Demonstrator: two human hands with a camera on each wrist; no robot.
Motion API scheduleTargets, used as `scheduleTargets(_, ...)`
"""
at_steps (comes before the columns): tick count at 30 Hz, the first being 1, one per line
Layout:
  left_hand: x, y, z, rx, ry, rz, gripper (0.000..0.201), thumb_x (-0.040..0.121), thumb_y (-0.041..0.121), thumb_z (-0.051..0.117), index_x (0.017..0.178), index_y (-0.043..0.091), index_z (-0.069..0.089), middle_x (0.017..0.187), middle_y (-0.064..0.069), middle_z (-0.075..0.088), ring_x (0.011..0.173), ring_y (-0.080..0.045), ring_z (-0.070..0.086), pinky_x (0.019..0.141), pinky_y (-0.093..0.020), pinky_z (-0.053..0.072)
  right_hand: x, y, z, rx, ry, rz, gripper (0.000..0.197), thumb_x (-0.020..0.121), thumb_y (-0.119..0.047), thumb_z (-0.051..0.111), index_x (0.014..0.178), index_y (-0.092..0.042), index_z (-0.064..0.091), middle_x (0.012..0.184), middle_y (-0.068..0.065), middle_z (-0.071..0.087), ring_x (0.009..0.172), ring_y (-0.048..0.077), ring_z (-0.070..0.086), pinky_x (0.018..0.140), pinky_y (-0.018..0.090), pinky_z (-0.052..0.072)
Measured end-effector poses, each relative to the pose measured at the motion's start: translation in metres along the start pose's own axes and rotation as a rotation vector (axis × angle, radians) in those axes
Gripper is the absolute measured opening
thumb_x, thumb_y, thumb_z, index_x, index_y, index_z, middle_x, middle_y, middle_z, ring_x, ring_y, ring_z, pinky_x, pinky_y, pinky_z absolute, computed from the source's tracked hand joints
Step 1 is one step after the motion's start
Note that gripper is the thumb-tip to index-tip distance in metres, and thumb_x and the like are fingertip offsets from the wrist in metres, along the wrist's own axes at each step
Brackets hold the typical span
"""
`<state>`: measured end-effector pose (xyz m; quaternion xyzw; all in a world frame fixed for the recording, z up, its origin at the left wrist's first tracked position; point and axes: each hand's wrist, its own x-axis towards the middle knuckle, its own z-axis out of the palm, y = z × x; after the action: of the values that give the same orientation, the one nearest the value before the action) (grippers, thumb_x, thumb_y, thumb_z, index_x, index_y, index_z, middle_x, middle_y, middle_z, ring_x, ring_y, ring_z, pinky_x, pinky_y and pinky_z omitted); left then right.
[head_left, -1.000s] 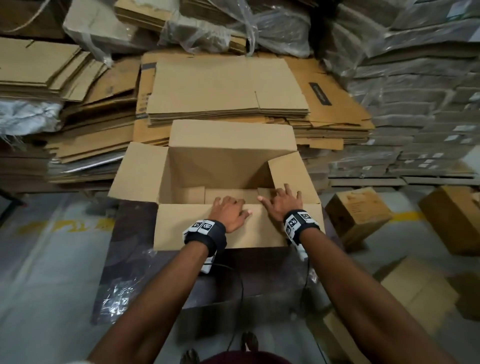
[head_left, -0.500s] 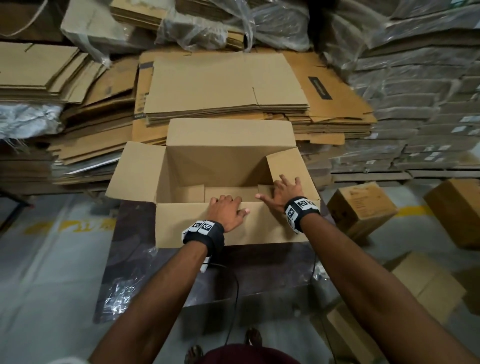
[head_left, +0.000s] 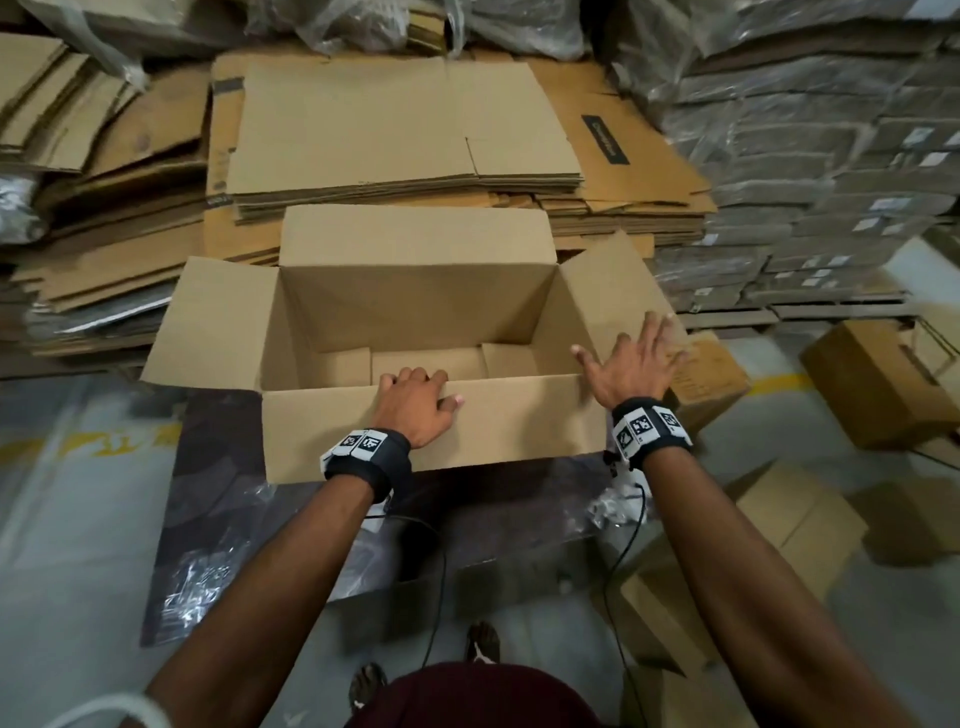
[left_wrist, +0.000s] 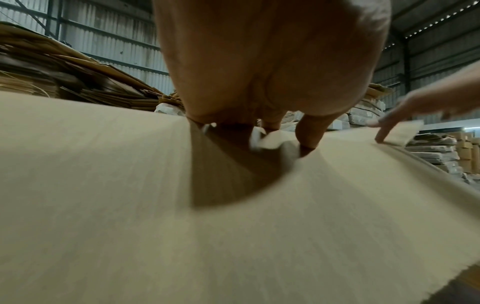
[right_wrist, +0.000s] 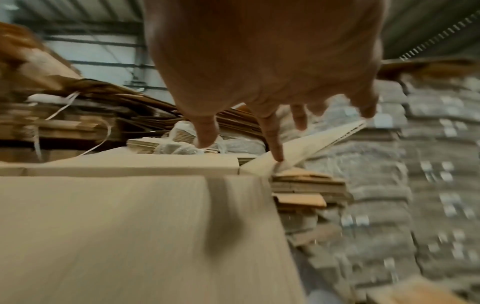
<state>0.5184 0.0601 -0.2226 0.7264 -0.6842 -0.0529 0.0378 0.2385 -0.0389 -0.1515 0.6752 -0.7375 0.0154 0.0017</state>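
Cardboard box (head_left: 415, 301), brown and corrugated, stands upright with its mouth open on a dark work surface (head_left: 218, 467); it is already opened out from flat into its full shape, and the bottom flaps (head_left: 426, 364) lie folded across the floor inside, so the base looks formed, though whether it is taped cannot be told from above.

At the box's top nothing is closed yet; the left flap (head_left: 213, 322) splays outward, the far flap (head_left: 415, 234) stands up, and the right flap (head_left: 608, 280) leans out. The left hand (head_left: 415, 405) grasps the box's near edge, fingers curled over it into the opening and thumb on the outer face; the right hand (head_left: 631, 364) is released and spread wide, its straight fingers (right_wrist: 272, 144) touching the right flap by the box's near right corner.

Judged from this, the shaping is done; nothing lies inside the box, so any filling, and the folding and sealing of the top flaps, is left.

Behind the box lies a stack of flattened cartons (head_left: 395, 119); to the box's right rise wrapped bundles (head_left: 805, 156); small closed boxes (head_left: 878, 384) sit on the floor right of the box.
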Motion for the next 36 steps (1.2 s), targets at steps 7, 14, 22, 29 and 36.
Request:
scheduleTargets(7,-0.002,0.002,-0.002,-0.014,0.008,0.004,0.049,0.101,0.057,0.037,0.128,0.021,0.056,0.122,-0.011,0.062,0.116,-0.032,0.053,0.097,-0.045,0.035,-0.025,-0.005,0.049,0.614,-0.188,0.041,0.109,0.081,-0.072,0.066,0.161,-0.014,0.021,0.165,0.012,0.025,0.146,0.040,0.034,0.118,0.057,0.033)
scheduleTargets(14,-0.007,-0.002,-0.006,-0.018,-0.006,0.057,0.075,0.090,0.073,0.045,0.145,0.022,0.042,0.141,-0.013,0.049,0.128,-0.031,0.045,0.104,-0.049,0.033,-0.019,-0.008,0.063,0.623,-0.117,0.041,0.121,0.071,-0.085,0.059,0.159,-0.009,0.025,0.164,0.021,0.026,0.153,0.037,0.021,0.120,0.063,0.025)
scheduleTargets(22,-0.026,-0.012,-0.007,0.060,-0.199,0.162,0.167,0.038,0.081,0.081,0.160,0.022,-0.016,0.168,-0.013,-0.016,0.156,-0.034,-0.013,0.121,-0.061,-0.008,-0.091,-0.051,0.076,0.081,-0.057,-0.835,0.139,0.061,-0.070,0.079,0.164,-0.023,-0.001,0.171,0.005,-0.014,0.154,0.023,-0.026,0.124,0.055,-0.011)
scheduleTargets(29,-0.079,-0.016,-0.036,-0.011,0.301,0.300,0.097,0.055,0.021,0.075,0.147,0.018,0.043,0.150,-0.015,0.037,0.147,-0.037,0.028,0.122,-0.064,0.012,-0.097,-0.049,0.047,0.251,0.464,-0.862,0.092,0.058,-0.011,0.067,0.148,-0.011,0.050,0.145,0.012,0.054,0.150,0.028,0.032,0.123,0.059,0.019)
scheduleTargets(36,-0.039,-0.027,-0.049,0.089,0.641,-0.038,0.044,0.072,0.012,0.064,0.115,0.014,0.057,0.113,-0.014,0.054,0.107,-0.033,0.045,0.095,-0.053,0.037,-0.050,-0.081,0.036,0.313,0.743,-0.603,0.042,0.081,-0.011,0.071,0.122,-0.010,0.059,0.118,0.014,0.052,0.111,0.037,0.044,0.100,0.056,0.043)
